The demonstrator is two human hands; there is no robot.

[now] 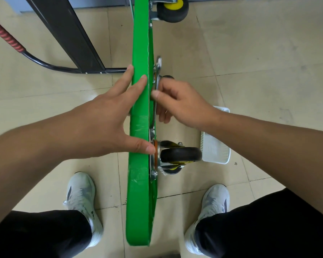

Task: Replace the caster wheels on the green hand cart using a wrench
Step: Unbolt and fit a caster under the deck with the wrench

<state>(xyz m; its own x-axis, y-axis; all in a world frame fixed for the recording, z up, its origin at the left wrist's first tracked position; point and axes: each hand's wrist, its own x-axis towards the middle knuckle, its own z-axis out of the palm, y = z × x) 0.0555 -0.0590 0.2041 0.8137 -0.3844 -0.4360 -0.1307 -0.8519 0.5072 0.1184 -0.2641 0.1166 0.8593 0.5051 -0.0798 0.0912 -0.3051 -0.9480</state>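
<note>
The floor (250,53) is laid with pale beige tiles, glossy enough to carry soft reflections, with thin dark grout lines running across it and a few small specks and scuffs. Standing on its edge in the middle of the view, the green hand cart (140,101) runs from the near edge between the person's two white sneakers to the far edge of the frame, its underside facing right. The left hand (108,125) lies open against the cart's top edge, fingers spread over the green rim and the thumb pressed near the mounting plate of the near caster wheel (181,156), a black wheel in a metal fork. The right hand (179,103) is curled around a second caster (167,77) farther along the underside, the fingertips pinching at its plate by the deck; a slim metal piece beside the plate may be the wrench, though I cannot tell. A yellow-hubbed wheel (172,9) sits at the far end. A white plastic basket (215,146) rests on the tiles just right of the near caster. To the far left lie the cart's black folded handle with its red grip (7,35) and a dark upright panel (69,34).
</note>
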